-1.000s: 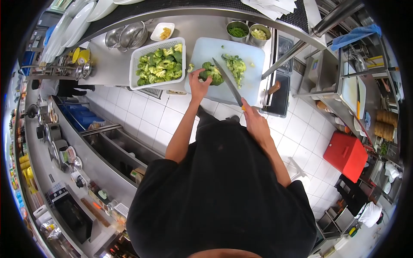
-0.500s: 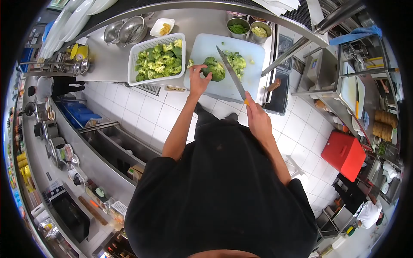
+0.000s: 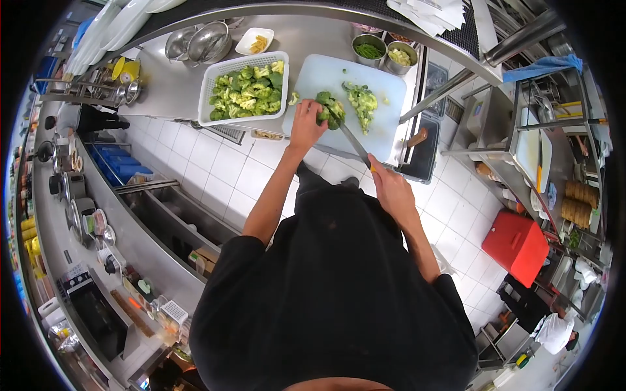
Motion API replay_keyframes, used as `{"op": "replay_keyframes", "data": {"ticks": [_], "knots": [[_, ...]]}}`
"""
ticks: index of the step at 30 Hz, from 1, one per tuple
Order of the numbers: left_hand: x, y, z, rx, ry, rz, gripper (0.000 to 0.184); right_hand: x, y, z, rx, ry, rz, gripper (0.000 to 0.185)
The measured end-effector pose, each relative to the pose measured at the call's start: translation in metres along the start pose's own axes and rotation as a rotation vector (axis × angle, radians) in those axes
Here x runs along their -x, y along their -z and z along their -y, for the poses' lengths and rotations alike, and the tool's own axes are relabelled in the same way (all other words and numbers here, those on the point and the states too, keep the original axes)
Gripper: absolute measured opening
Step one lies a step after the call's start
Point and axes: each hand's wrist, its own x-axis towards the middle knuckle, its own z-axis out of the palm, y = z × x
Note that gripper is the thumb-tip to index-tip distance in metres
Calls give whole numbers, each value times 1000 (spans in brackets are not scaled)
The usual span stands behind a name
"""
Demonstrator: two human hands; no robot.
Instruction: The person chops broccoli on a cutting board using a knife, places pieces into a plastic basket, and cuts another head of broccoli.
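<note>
My left hand [image 3: 306,127] grips the left side of a broccoli head [image 3: 330,107] on the pale blue cutting board [image 3: 385,130]. The fingers of my right hand [image 3: 392,189] are wrapped round the yellow handle of a long knife [image 3: 355,143]. Its blade reaches up and left, with the tip end at the broccoli in front of my left fingertips. Cut broccoli pieces [image 3: 361,104] lie on the board to the right of the blade. Left of the board stands a white basket [image 3: 203,98] full of broccoli florets [image 3: 248,91].
Behind the board are a metal pot of chopped greens [image 3: 369,49] and one of pale pieces [image 3: 399,56]. A square white dish [image 3: 246,48] and metal strainers [image 3: 208,43] sit behind the basket. Two other people [image 3: 554,331] show at the far edges. A red box [image 3: 515,244] stands right.
The knife has moved left from between the broccoli head and the cut pieces onto the head. My left hand has closed in on the broccoli. The view has shifted slightly.
</note>
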Motion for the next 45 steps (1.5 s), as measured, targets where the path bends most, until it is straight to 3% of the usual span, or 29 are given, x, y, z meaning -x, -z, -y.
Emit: {"op": "replay_keyframes", "data": {"ticks": [2,7,9,12,13,16,18,21,24,31,34,37,43,45], "knots": [[2,1,10,61,31,-7,36,-1,-3,-4,8,4,-23,46],[-37,69,62,33,160,-412,35,0,-12,-13,-33,11,-30,49],[-56,94,101,-202,175,-423,37,2,-12,-12,22,12,-16,50],[-72,100,112,-319,53,-394,37,7,-16,-17,74,29,-19,53],[-76,91,107,-301,36,-329,39,6,-16,-20,86,39,-26,54],[-82,56,60,77,270,230,41,9,-16,-22,145,67,-44,55],[-82,5,82,-124,134,370,48,9,-15,-20,146,36,-24,56],[-101,-9,68,122,529,829,52,11,-14,-18,142,22,-20,56],[-106,-23,97,282,599,822,57,16,-8,-18,108,47,-65,55],[-55,-7,70,491,579,378,39,5,-15,5,-62,32,-243,53],[-36,-18,54,526,573,165,36,-8,-23,7,14,36,-166,55],[-30,-21,49,467,562,131,36,-14,-33,0,114,45,-89,57],[-30,-24,57,338,537,149,37,-14,-16,11,40,84,-249,62],[-31,-23,56,347,542,152,36,-18,-25,4,117,88,-172,60]]}}
